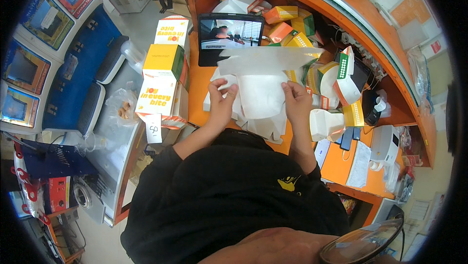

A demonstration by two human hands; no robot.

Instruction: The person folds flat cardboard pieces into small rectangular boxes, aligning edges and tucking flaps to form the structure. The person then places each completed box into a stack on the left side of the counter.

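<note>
Between my hands is a partly folded white cardboard food box (262, 95), its plain side showing and a wide flap standing along its far edge. My left hand (223, 100) is closed, thumb and fingers pinching the box's left edge. On the opposite edge, my right hand (297, 100) grips the board in a similar pinch. Under the box lie flat white box blanks (269, 128) on the orange counter (197, 76). The box's printed side is hidden from me.
Folded yellow, green and white boxes (165, 59) are stacked at left. More boxes (302, 20) fill the shelf behind. A tablet-like screen (231, 32) stands at the back. Phones (347, 138), a cloth (358, 164) and a small white machine (386, 144) lie right.
</note>
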